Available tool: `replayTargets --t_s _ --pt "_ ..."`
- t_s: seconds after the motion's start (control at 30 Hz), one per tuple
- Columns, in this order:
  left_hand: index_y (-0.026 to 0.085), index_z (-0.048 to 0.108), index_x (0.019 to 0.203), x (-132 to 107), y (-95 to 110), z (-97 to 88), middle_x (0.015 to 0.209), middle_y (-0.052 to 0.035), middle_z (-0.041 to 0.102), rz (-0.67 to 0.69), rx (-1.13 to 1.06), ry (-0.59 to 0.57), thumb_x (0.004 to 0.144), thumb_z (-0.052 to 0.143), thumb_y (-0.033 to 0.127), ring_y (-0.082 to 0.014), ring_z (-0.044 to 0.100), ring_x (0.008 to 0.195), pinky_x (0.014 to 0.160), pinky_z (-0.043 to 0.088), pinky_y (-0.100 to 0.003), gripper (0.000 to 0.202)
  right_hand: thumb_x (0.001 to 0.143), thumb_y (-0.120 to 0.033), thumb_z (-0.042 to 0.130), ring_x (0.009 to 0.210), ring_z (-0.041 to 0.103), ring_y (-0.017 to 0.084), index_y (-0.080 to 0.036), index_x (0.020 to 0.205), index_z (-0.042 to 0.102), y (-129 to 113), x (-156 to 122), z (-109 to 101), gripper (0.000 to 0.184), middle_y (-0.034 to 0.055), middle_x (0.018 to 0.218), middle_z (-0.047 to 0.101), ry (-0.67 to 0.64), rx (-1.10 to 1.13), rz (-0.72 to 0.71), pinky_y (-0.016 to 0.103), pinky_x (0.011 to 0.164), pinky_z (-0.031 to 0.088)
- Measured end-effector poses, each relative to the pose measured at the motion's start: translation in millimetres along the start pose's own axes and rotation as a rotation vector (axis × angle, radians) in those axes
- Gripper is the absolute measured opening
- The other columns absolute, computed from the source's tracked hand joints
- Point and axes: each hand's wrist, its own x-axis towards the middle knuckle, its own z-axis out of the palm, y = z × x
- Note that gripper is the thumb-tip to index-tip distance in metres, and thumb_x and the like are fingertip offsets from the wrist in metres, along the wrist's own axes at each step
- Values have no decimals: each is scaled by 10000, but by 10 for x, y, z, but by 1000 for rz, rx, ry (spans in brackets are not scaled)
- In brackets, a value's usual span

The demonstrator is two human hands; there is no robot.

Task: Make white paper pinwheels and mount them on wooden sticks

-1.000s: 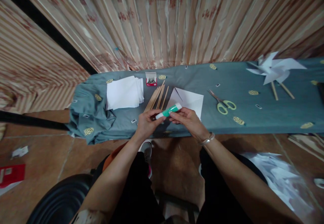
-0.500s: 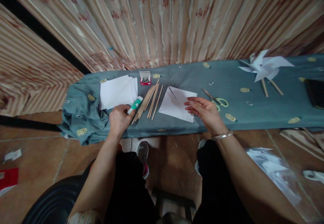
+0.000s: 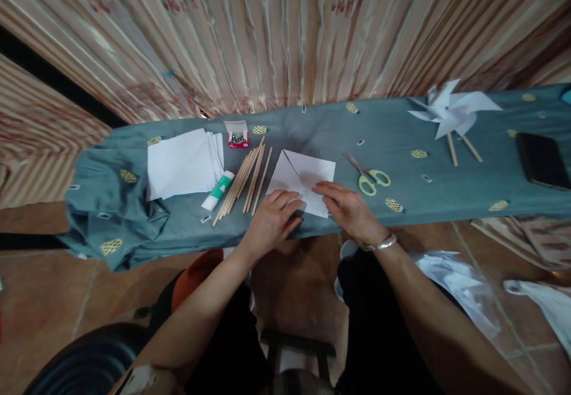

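A white paper square [image 3: 303,178] with cut folds lies on the blue-grey cloth of the table [image 3: 321,130], right in front of me. My left hand [image 3: 272,219] rests with fingers stretched flat on its near left corner. My right hand [image 3: 350,207] lies flat on its near right edge, fingers pointing left. Neither hand holds anything. A green and white glue stick [image 3: 217,190] lies on the cloth to the left, beside a bundle of wooden sticks [image 3: 245,181].
A stack of white paper [image 3: 182,163] and a small red box of pins [image 3: 236,134] sit at the left. Green-handled scissors [image 3: 368,176] lie right of the paper. White pinwheels [image 3: 450,112] and a dark phone [image 3: 542,160] are far right. Paper scraps [image 3: 459,282] litter the floor.
My left hand carried the glue stick to the left, laid it beside the sticks and came back to the paper. My right hand dropped onto the paper's edge. The view shifted right.
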Motion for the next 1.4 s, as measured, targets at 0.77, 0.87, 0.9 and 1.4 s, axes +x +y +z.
replayTargets --t_s 0.77,0.87,0.9,1.4 --pt "150 648 1007 85 -117 147 992 -95 680 -83 -116 30 921 503 206 -211 591 929 832 517 -378 178 812 -308 669 991 637 214 -246 831 711 41 170 105 77 51 1009 704 66 350 218 394 929 479" --pt "152 593 1143 89 -94 141 1005 -95 677 -130 -128 41 927 497 222 -215 599 936 841 518 -381 247 822 -293 656 888 647 201 -245 838 703 -6 201 148 70 34 939 713 99 229 216 368 857 502" --pt "154 563 1199 90 -88 138 1003 -93 675 -139 -137 39 930 490 221 -211 599 930 838 518 -379 286 829 -282 645 861 646 198 -243 826 699 -29 212 154 67 31 911 713 96 186 209 362 841 504" --pt "118 646 1068 101 -110 178 972 -104 666 -112 -189 55 907 520 168 -210 583 920 821 528 -374 210 849 -234 608 800 603 205 -214 782 635 -203 290 188 75 35 811 677 99 -130 173 331 800 473"
